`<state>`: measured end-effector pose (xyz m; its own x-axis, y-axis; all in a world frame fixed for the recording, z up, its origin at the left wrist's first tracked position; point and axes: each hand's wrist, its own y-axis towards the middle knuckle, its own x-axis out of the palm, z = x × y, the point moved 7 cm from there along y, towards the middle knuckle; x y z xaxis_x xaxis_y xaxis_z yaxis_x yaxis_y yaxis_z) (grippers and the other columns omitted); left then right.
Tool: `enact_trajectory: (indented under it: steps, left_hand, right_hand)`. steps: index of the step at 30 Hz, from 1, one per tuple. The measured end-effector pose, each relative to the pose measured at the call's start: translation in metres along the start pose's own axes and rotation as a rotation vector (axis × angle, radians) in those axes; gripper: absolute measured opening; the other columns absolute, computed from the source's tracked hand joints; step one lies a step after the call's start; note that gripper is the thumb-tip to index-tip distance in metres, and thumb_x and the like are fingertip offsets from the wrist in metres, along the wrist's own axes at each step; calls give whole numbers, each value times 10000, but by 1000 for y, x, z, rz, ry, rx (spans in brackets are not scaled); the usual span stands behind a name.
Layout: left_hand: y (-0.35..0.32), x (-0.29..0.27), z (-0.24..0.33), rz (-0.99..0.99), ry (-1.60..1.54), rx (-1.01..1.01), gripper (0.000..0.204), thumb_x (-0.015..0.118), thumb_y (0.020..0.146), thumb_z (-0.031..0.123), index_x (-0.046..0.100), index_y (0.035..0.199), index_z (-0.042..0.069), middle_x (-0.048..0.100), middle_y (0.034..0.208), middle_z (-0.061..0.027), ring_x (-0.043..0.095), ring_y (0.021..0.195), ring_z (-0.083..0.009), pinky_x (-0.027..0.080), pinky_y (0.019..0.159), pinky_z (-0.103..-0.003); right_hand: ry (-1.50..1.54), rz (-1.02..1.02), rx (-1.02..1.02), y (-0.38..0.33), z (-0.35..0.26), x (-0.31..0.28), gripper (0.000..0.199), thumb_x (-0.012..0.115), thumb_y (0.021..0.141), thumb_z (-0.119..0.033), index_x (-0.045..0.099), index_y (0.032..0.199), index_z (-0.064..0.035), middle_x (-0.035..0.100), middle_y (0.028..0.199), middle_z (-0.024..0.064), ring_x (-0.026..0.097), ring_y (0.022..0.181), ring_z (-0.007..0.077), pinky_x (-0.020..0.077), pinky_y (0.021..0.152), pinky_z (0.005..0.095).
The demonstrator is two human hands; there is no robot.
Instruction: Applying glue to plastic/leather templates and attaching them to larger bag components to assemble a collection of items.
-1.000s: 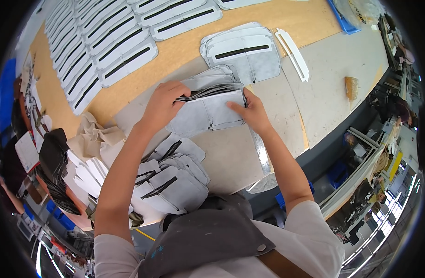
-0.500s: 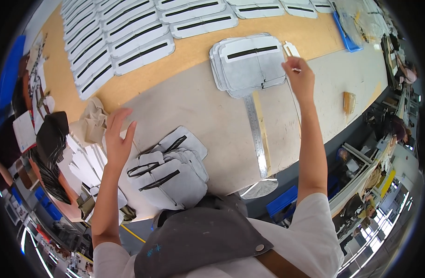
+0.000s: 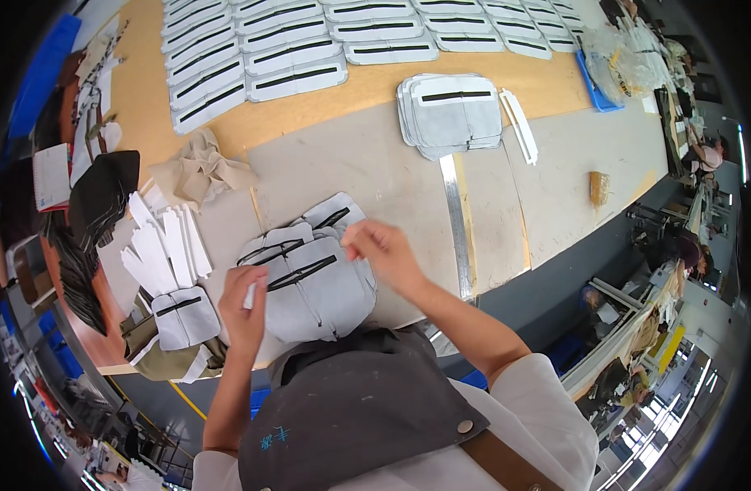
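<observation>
A loose pile of grey fabric panels (image 3: 310, 304) with black slits and strips lies at the table's near edge, before my body. My left hand (image 3: 243, 309) is at the pile's left side, fingers bent and thumb apart, with nothing visible in it. Over the pile's upper right edge is my right hand (image 3: 382, 252), its fingers curled together; whatever is between them is hidden. Farther off stands a neat stack of grey panels (image 3: 457, 127), a white piece with a black slit on top. A white strip (image 3: 518, 127) lies to the right of that stack.
Rows of slit panels (image 3: 297, 80) cover the far table. A metal ruler (image 3: 455, 221) runs toward the near edge. At left are white strips (image 3: 166, 245), crumpled beige cloth (image 3: 202, 168) and a small grey panel (image 3: 184, 315). A tape roll (image 3: 599, 188) sits at right.
My right hand has come away from the white strip by the far stack, back to the near pile. My left hand has moved down and right to the pile's side. The view has shifted.
</observation>
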<state>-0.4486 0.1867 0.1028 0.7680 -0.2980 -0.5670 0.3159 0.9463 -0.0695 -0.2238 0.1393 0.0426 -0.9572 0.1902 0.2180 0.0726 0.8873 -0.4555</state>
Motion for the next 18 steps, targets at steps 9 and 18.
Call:
enact_trajectory:
  steps: [9,18]
  left_hand:
    - [-28,18,39,-6,-100,182,187,710,704,-64,654,865,14,606,816,-82,570,759,-228,464,644,-299]
    - [-52,10,48,62,12,292,91,650,787,-47,599,845,1,560,803,-72,518,737,-187,427,637,-279]
  right_hand:
    - [183,-232,237,-58,11,75,309,441,1002,-239,654,1014,-15,648,913,37,565,848,101,449,770,269]
    - [285,-258,351,-78,22,85,301,493,967,-281,656,1035,-37,629,922,23,549,879,96,431,797,256]
